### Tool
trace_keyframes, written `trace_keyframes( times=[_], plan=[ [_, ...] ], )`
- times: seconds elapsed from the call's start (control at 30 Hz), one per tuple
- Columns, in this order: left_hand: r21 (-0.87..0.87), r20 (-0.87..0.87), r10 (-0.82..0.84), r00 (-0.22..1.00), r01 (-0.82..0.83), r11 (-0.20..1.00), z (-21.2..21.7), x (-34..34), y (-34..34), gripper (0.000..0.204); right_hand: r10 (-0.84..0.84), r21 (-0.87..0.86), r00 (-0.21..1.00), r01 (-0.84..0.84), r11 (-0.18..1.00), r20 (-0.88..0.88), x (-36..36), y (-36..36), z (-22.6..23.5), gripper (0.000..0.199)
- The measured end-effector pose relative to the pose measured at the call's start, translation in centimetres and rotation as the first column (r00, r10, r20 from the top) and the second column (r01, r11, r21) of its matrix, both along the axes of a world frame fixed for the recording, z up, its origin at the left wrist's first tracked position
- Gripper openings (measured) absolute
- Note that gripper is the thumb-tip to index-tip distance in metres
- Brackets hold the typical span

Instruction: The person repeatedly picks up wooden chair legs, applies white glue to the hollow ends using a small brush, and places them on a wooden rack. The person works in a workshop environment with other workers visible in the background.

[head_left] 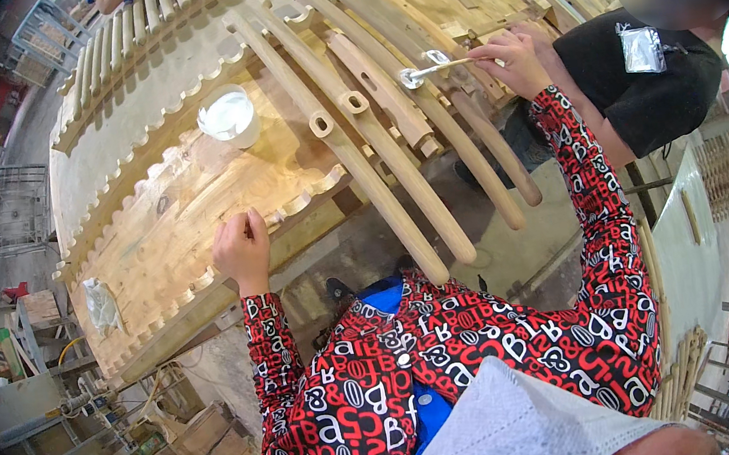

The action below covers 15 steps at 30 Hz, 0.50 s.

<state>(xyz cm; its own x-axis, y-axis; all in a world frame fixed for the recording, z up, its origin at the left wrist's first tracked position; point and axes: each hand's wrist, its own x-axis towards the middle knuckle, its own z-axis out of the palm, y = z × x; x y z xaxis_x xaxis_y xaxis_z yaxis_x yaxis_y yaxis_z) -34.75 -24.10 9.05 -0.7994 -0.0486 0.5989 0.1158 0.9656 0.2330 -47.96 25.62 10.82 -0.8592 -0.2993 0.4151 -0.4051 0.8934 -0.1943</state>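
My right hand (515,62) pinches a small brush (452,65) by its thin wooden handle. White paste, which looks like glue, coats the brush's head, held over the long wooden legs. Near it, a slot (435,57) in one leg is rimmed with the same white. Several rounded legs lie side by side, among them a near one (373,185) with an oval slot left bare. My left hand (241,247) is curled closed at the workbench's near scalloped edge; whether it holds anything is hidden. A white tub (226,117) of white paste stands beyond it.
Notched wooden strips run along the bench (187,190). More rods (127,34) stand in a row at the far left. A crumpled plastic bag (102,307) lies at the left end. A person in a dark shirt (638,80) is close at the right.
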Motion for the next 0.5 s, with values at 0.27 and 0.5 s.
trace_keyframes(
  times=[0.27, 0.5],
  plan=[
    [0.025, 0.016, -0.003, 1.000, 0.003, 1.000, 0.0, -0.2, 0.2, 0.026, 0.101, 0.308, 0.985, -0.053, 0.950, -0.140, 0.4, -2.5, 5.0, 0.010],
    [0.051, 0.007, -0.050, 0.999, 0.050, 0.997, 0.1, 0.5, -0.2, 0.026, 0.285, 0.813, 0.953, -0.088, 0.576, -0.099, -0.9, -13.3, 9.8, 0.009]
  ],
)
